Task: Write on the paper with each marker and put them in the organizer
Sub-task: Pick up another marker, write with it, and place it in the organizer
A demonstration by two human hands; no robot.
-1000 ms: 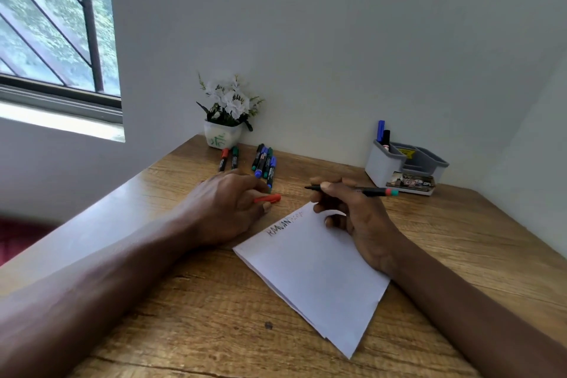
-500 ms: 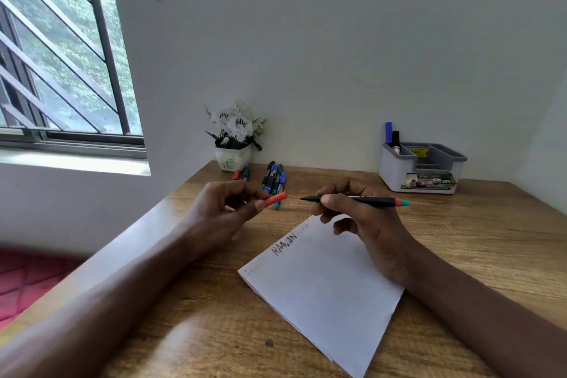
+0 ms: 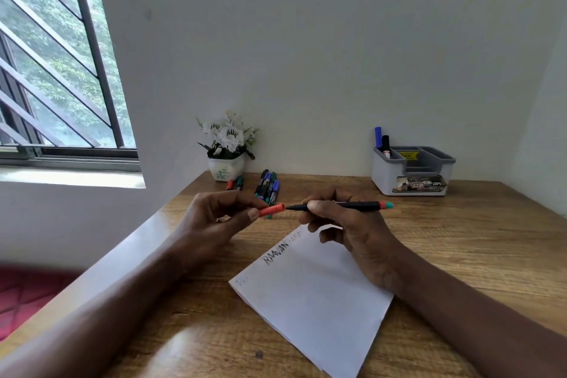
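Head view: black marker [image 3: 340,206], red-and-teal end, pinched in right hand [image 3: 349,224] above paper [image 3: 313,294]; left hand [image 3: 214,218] pinches red cap [image 3: 271,210] at its tip. Grey organizer [image 3: 411,175]: blue marker [image 3: 378,136] and black marker [image 3: 385,144], upright, left compartment.

Only 2 parts of the person show: the arms, from the bottom edge of the view to the fingertips. The left forearm [image 3: 107,316] and the right forearm [image 3: 478,313] are bare along their whole visible length, wrists included. Each looks broad at the frame edge and narrows toward the wrist, as the wide lens draws it. The left hand [image 3: 214,224] and the right hand [image 3: 356,233] are bare as well. The left thumbnail [image 3: 253,215] and the right thumbnail [image 3: 313,205] are both cut short with rounded ends. Creases mark the knuckles of the right hand, and blur softens the finer detail of the left forearm.
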